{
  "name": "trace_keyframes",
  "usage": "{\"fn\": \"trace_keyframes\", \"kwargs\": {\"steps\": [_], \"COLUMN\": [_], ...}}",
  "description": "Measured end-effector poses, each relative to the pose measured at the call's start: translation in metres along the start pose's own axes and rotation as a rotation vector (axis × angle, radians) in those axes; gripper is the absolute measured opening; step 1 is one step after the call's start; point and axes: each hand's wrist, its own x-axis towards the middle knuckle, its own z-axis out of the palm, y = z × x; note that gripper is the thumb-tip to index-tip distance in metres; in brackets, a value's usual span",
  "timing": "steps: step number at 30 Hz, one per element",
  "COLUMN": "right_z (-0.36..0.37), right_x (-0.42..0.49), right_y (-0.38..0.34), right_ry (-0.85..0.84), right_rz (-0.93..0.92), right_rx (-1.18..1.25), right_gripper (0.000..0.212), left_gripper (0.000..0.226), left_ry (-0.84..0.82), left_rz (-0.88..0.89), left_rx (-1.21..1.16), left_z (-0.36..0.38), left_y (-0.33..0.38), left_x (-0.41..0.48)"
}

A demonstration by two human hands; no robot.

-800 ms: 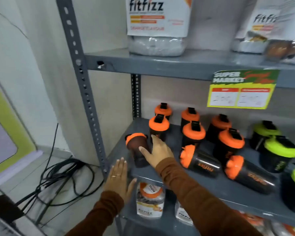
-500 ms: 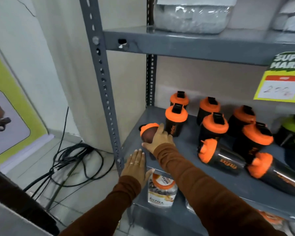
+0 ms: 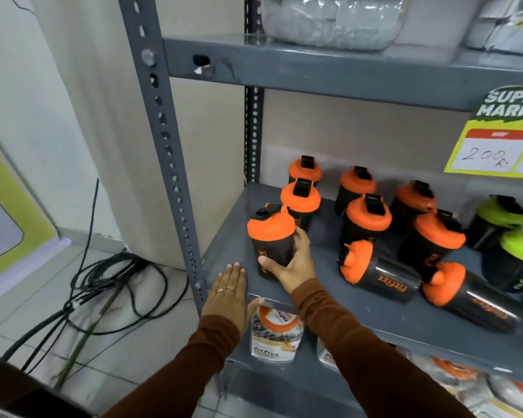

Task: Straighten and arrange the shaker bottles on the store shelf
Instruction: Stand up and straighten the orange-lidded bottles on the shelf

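right hand [image 3: 289, 267] wrapped around the black body of an orange-lidded shaker bottle [image 3: 271, 239], thumb across the front, fingers behind; the bottle stands nearly upright, tilted slightly, at the front left corner of the grey shelf [image 3: 344, 315]. left hand [image 3: 230, 294] flat, fingers together and extended, thumb apart, resting on the shelf's front edge at 7 o'clock from the held bottle, just beside it but not touching; rings visible on two fingers. both arms in brown sleeves [image 3: 360, 342]. at 1 o'clock from the held bottle, an upright orange-lidded bottle [image 3: 300, 203] close behind it, and another [image 3: 305, 171] farther back. at 3 o'clock, a lying bottle [image 3: 375, 271] with its orange lid pointing left, and a second lying bottle [image 3: 468, 297] at 4 o'clock, beside it. behind these, four upright orange-lidded bottles [image 3: 367, 220]. green-lidded bottles [image 3: 504, 218] at the far right. price card [image 3: 495, 140] reading "200" hangs from the upper shelf. below the hands, a jar [image 3: 277, 333] with orange-and-white lid on the lower shelf. black cables [image 3: 103, 282] on the floor at 9 o'clock.
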Motion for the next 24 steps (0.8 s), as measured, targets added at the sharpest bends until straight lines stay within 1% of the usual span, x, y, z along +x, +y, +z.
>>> {"fn": "trace_keyframes", "kwargs": {"steps": [3, 6, 8, 10, 14, 15, 16, 17, 18, 19, 20, 22, 23, 24], "right_z": [-0.012, -0.024, -0.028, -0.028, -0.033, -0.04, -0.049, -0.062, -0.075, -0.089, -0.103, -0.128, -0.138, -0.147], "right_x": [0.002, 0.002, 0.0, -0.002, -0.002, -0.007, -0.011, -0.015, -0.02, -0.025, -0.03, -0.03, -0.027, -0.024], "right_y": [-0.003, -0.001, -0.002, -0.003, 0.004, 0.002, 0.001, -0.001, 0.0, -0.001, -0.001, 0.007, 0.012, 0.016], "right_ry": [-0.112, -0.15, -0.161, -0.171, -0.218, -0.23, -0.231, -0.21, -0.152, -0.065, 0.029, 0.168, 0.201, 0.19], "right_rz": [-0.026, -0.018, -0.017, -0.01, -0.003, 0.001, -0.007, -0.05, -0.139, -0.252, -0.349, -0.42, -0.415, -0.385], "right_rx": [-0.05, -0.064, -0.082, -0.093, -0.107, -0.119, -0.136, -0.166, -0.223, -0.31, -0.406, -0.579, -0.659, -0.751], "right_gripper": [0.093, 0.092, 0.092, 0.095, 0.119, 0.119, 0.112, 0.1, 0.085, 0.07, 0.063, 0.068, 0.071, 0.074], "left_gripper": [0.086, 0.086, 0.086, 0.086, 0.085, 0.083, 0.079, 0.075, 0.073, 0.071, 0.069, 0.069, 0.069, 0.067], "left_ry": [0.0, -0.01, 0.012, 0.039, 0.063, 0.087, 0.119, 0.142, 0.153, 0.17, 0.187, 0.17, 0.133, 0.11], "left_rz": [0.013, 0.033, 0.026, 0.016, -0.009, -0.005, 0.013, 0.045, 0.096, 0.156, 0.206, 0.263, 0.28, 0.293], "left_rx": [-0.024, -0.034, -0.014, 0.025, -0.005, -0.016, -0.026, -0.039, -0.041, -0.032, -0.021, -0.024, -0.022, -0.014], "left_z": [0.002, 0.0, -0.001, 0.0, 0.0, 0.003, 0.008, 0.012, 0.018, 0.024, 0.029, 0.03, 0.026, 0.021], "left_y": [-0.001, 0.0, 0.0, 0.001, 0.011, 0.017, 0.025, 0.034, 0.044, 0.055, 0.066, 0.089, 0.099, 0.109], "left_x": [-0.001, -0.004, -0.004, -0.003, -0.016, -0.022, -0.028, -0.035, -0.04, -0.044, -0.046, -0.044, -0.041, -0.037]}}
